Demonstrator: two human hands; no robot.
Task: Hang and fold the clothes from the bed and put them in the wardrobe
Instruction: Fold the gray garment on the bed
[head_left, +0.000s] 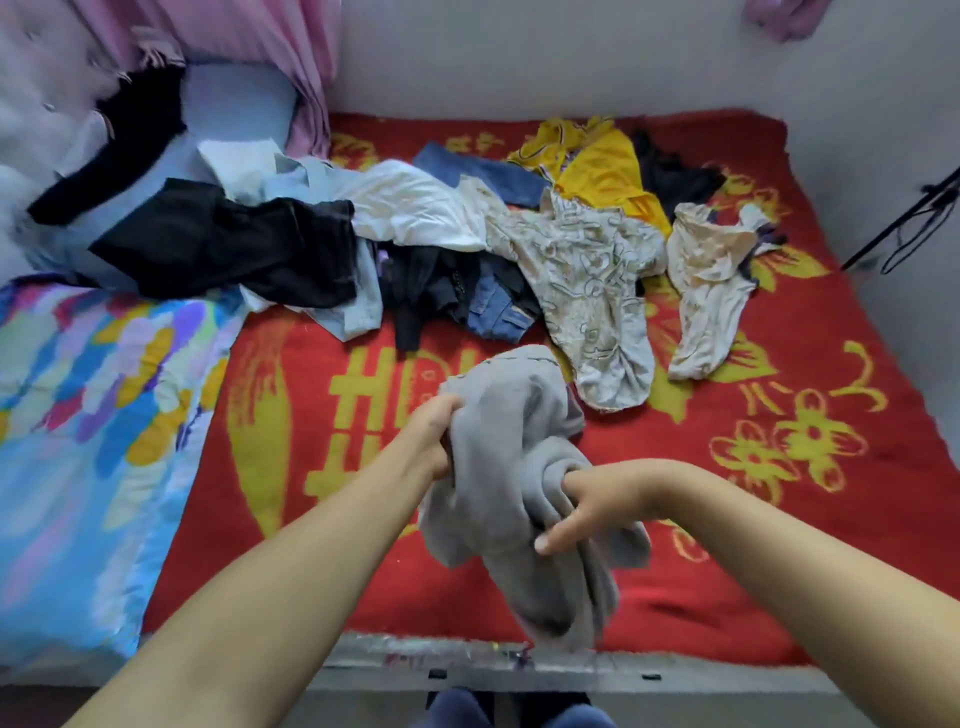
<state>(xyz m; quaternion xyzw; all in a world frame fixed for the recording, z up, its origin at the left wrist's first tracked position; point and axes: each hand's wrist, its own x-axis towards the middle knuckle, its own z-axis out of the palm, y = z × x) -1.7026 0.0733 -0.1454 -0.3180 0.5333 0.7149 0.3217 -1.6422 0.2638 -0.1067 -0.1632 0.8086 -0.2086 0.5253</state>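
Note:
A crumpled grey garment (511, 467) hangs between both my hands above the near part of the red and yellow bed cover (779, 545). My left hand (434, 431) grips its upper left edge. My right hand (587, 506) has fingers curled into the cloth's folds lower right. Across the far half of the bed lies a pile of clothes: a black garment (228, 244), a white one (415, 202), jeans (498, 306), a patterned beige piece (587, 291), a yellow shirt (597, 166) and a cream garment (711, 291).
A multicoloured quilt (93, 441) covers the bed's left side, with a pale blue pillow (228, 104) and a black item behind it. Pink curtain (234, 36) hangs at the back left. Grey walls bound the bed at back and right. A black stand (904, 223) leans at right.

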